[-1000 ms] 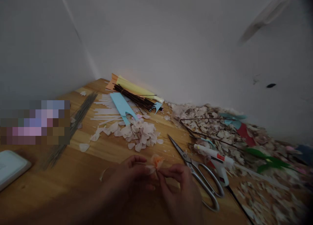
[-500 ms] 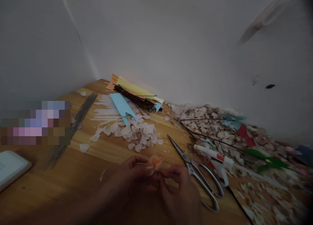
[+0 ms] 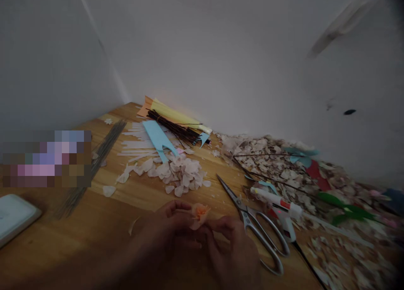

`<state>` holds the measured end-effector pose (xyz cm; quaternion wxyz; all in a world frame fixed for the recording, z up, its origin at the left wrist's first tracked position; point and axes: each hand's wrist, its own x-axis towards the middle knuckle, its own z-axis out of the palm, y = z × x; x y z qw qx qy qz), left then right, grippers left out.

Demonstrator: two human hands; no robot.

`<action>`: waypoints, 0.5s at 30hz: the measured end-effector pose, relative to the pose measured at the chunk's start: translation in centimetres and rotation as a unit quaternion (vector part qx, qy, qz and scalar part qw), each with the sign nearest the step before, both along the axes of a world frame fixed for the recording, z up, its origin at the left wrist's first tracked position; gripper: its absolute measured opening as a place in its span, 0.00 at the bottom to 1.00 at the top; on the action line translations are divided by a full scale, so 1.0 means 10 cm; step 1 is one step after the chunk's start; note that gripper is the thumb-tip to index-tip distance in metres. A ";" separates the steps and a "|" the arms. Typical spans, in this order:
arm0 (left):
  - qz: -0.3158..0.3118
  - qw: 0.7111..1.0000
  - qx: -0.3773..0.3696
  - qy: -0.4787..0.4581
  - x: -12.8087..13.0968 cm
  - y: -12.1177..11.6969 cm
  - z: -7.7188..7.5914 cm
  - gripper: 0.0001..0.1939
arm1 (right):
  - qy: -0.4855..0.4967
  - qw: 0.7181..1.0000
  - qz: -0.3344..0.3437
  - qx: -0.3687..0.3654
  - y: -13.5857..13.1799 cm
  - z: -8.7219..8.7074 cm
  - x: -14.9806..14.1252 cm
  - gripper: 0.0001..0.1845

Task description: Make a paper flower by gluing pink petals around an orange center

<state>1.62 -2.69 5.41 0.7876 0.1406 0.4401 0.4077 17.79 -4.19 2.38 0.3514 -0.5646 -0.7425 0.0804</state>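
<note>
Between my two hands is a small artificial flower (image 3: 200, 213) with an orange fringed centre and pale petals around it. My left hand (image 3: 175, 222) is closed, its fingertips against the flower's left side. From the right, my right hand (image 3: 229, 239) pinches at the flower's base; the stem there is hidden by the fingers. Past the flower lies a heap of pale loose petals (image 3: 186, 174) on the wooden table (image 3: 78, 248). Metal scissors (image 3: 249, 216) lie just right of my right hand, and a white hot glue gun (image 3: 279, 206) rests beyond them.
A bundle of dark stems (image 3: 173, 126) lies at the back near light blue paper (image 3: 158, 136) and white sticks (image 3: 135, 147). Grey wires (image 3: 101, 159) are on the left, with a white device (image 3: 15, 216) at the edge. Dried scraps (image 3: 268, 155) cover the right side.
The flower has tilted and turned slightly to the left, its orange centre now facing more towards me. Both hands have shifted only a little; the things on the table stay put.
</note>
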 end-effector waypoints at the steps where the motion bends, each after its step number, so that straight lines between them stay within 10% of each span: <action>1: -0.004 1.000 0.008 0.002 0.00 0.00 0.00 0.16 | 0.012 1.000 0.002 -0.006 0.00 0.00 0.00 0.03; 9: 0.018 0.999 0.035 -0.025 -0.02 0.01 -0.12 0.17 | 0.233 0.960 -0.046 -0.148 0.01 0.03 -0.07 0.11; 15: -0.028 0.962 0.177 0.206 -0.03 -0.02 -0.17 0.12 | 0.377 0.888 -0.021 -0.262 0.05 0.03 -0.10 0.20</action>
